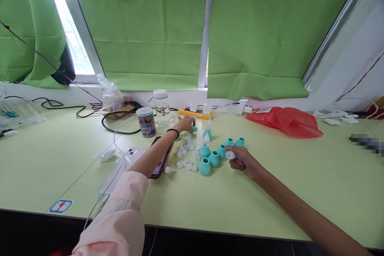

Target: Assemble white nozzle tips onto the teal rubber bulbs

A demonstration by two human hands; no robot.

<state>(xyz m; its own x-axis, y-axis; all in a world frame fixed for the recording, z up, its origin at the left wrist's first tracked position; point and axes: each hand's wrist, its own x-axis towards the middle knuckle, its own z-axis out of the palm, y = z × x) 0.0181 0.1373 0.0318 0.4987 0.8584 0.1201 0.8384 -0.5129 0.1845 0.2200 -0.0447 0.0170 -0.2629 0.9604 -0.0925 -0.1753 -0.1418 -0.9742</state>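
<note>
My left hand reaches to the back of the group of parts, its fingers closed on a teal rubber piece, probably a bulb, mostly hidden. In my right hand is a short clear plastic tube, its round end facing me. Several teal rubber bulbs with open necks stand between the hands. Behind them one bulb carries a pointed translucent nozzle. Small white and clear plastic caps and tubes lie loose left of the bulbs.
A red-cased phone lies under my left forearm, beside a white phone and cables. Further back stand a patterned can, a clear jar and an orange power strip. A red plastic bag lies at the right.
</note>
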